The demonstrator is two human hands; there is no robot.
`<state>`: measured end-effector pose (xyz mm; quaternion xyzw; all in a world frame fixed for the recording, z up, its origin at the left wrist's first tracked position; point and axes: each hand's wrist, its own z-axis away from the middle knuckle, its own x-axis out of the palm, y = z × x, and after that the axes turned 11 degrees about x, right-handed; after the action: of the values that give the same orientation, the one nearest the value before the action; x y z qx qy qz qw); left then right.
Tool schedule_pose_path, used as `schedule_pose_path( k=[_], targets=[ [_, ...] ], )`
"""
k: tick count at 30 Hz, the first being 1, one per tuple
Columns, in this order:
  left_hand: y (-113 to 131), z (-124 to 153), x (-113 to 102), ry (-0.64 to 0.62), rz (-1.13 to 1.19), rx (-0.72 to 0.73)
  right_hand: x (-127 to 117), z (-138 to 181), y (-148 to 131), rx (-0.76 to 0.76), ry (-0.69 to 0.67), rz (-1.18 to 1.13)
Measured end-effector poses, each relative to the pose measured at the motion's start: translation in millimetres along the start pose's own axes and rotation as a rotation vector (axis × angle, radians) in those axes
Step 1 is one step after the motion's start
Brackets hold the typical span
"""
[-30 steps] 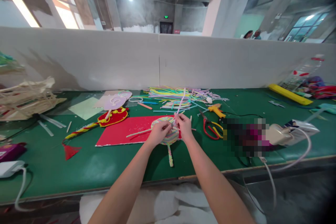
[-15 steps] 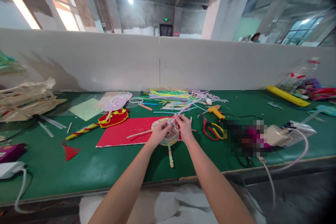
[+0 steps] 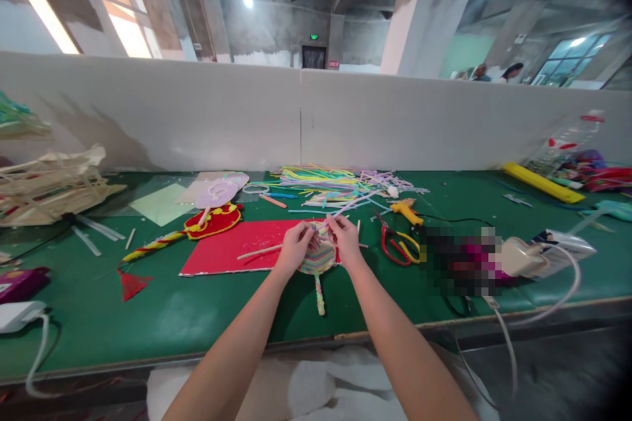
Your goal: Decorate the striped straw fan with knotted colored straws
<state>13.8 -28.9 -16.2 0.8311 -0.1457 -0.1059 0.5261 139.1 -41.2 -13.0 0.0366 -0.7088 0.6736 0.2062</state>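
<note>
My left hand [image 3: 297, 247] is closed, its fingertips pinching a lilac pipe cleaner [image 3: 356, 202] above a round striped fan. Close beside it, my right hand [image 3: 344, 240] pinches the same pipe cleaner, whose free end slants up and right. The pastel fan [image 3: 318, 258] lies partly under both hands, its twisted handle pointing toward me. Beneath it is a red board [image 3: 222, 251] with small scraps on it. A pale pipe cleaner [image 3: 257, 252] sticks out left of my left hand. What lies exactly between the fingertips is too small to make out.
Many loose pipe cleaners [image 3: 316, 179] are piled by the partition. Red-and-yellow handled pliers [image 3: 395, 247] and a yellow glue gun [image 3: 407, 212] lie to the right. A red fan with a tassel [image 3: 212, 222] lies left. Cables and a plastic bottle [image 3: 567, 141] are far right.
My left hand has shifted slightly left, and both hands still pinch the lilac pipe cleaner. Beyond the partition at right, a second person's head now shows.
</note>
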Motion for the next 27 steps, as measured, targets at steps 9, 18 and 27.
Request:
schedule_pose_path(
  k=[9, 18, 27],
  targets=[
    [2, 5, 7, -0.295, -0.112, 0.013, -3, -2, 6, -0.019, -0.040, 0.078],
    [-4, 0, 4, 0.008, 0.078, -0.039, 0, -2, 3, -0.011, 0.013, 0.023],
    [-1, -1, -1, 0.018, -0.065, 0.045, 1, -2, 6, 0.007, -0.021, 0.050]
  ],
)
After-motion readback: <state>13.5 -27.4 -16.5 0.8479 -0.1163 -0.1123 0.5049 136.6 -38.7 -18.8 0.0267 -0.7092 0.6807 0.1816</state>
